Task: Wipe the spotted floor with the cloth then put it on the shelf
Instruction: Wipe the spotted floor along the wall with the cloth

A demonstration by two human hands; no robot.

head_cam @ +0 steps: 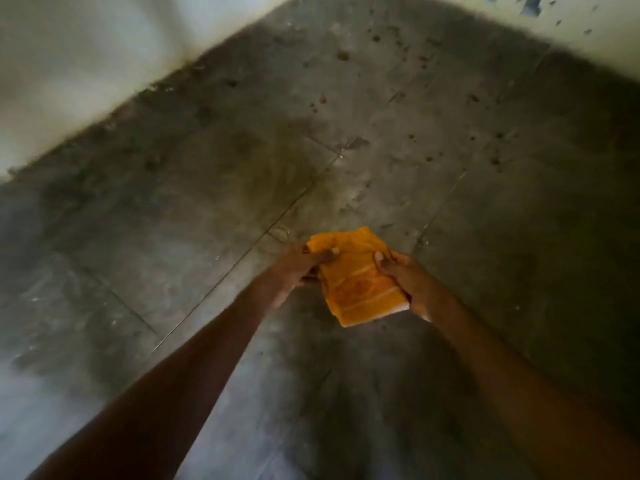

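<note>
Folded orange terry cloth [356, 282] held over grey spotted tile floor [207, 209]; left hand [301, 268] and right hand [405, 282] pinch its opposite edges, fingers [325, 256] curled, probably squaring it for wiping brown spots [343, 56] beyond the cloth.

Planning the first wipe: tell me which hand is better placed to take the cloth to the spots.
Probably the right hand. Both it and the left hand grip the folded orange cloth, but the nearest dark spots on the floor lie ahead on its side.
</note>
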